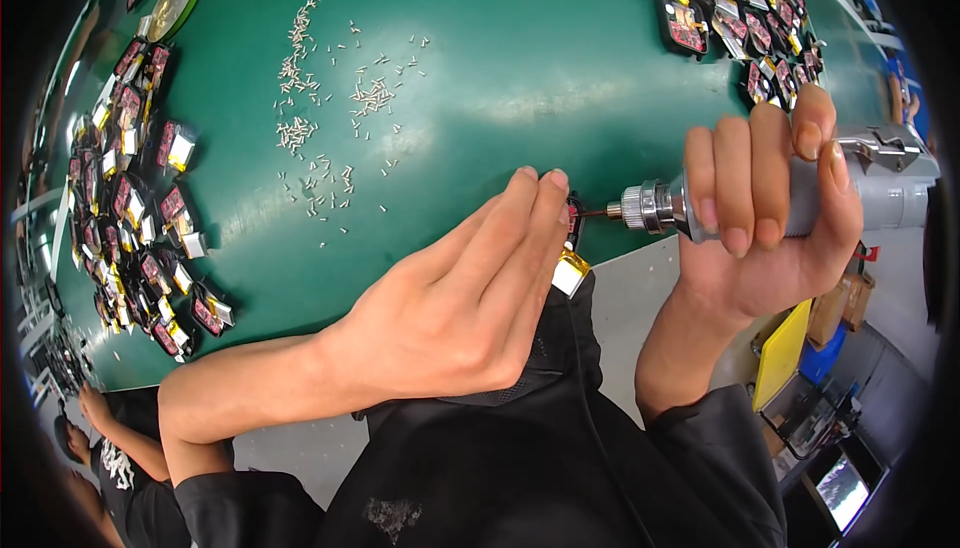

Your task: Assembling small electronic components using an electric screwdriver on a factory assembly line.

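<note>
The right hand [768,183] is clamped around a grey electric screwdriver [803,196], its bit [597,214] pointing at a small circuit board [574,218] by the near edge of the green surface [560,28]. The left hand [450,298], fingers together, partly covers the board; whether it grips, I cannot tell.

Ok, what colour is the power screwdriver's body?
The screwdriver body is grey, seen best in the head view.

Yellow panel [784,356] beside brown boxes [828,313], lit screen [842,489] below, black-shirted co-worker [140,493] lower left
</note>
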Demonstrator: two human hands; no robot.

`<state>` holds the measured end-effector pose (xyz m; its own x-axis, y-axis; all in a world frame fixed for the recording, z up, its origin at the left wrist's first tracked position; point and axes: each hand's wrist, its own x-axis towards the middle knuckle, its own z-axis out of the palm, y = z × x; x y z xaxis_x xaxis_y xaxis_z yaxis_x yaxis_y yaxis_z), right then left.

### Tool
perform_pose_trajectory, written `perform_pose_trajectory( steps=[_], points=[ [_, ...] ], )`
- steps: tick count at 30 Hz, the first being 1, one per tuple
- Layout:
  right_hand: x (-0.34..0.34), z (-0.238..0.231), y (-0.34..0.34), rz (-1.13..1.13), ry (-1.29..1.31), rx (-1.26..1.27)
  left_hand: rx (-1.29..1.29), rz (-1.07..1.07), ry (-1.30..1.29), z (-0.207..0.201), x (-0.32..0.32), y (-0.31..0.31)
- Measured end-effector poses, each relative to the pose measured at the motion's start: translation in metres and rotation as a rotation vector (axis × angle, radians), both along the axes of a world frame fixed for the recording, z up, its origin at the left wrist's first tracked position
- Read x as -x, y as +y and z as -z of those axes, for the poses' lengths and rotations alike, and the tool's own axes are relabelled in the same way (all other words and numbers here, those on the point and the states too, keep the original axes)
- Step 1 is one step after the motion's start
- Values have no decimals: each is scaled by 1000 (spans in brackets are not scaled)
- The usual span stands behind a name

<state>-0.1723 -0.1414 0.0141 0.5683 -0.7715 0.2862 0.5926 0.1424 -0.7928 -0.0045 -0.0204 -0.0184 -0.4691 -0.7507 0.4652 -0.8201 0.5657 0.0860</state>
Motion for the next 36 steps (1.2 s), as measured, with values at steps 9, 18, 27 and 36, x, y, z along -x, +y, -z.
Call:
perform_pose_trajectory(
  steps=[9,18,27,36],
  points=[
    [-15,-19,1,-122,274,245,-17,32,74,-2,-2,-6],
    [-32,1,16,-143,-32,72,-146,1,22,-15,-3,12],
    [-22,-4,10,-173,-437,1,-147,-376,368,-53,-66,76],
    [-19,20,27,56,-322,-392,52,-1306,-147,-51,-233,150]
  ],
)
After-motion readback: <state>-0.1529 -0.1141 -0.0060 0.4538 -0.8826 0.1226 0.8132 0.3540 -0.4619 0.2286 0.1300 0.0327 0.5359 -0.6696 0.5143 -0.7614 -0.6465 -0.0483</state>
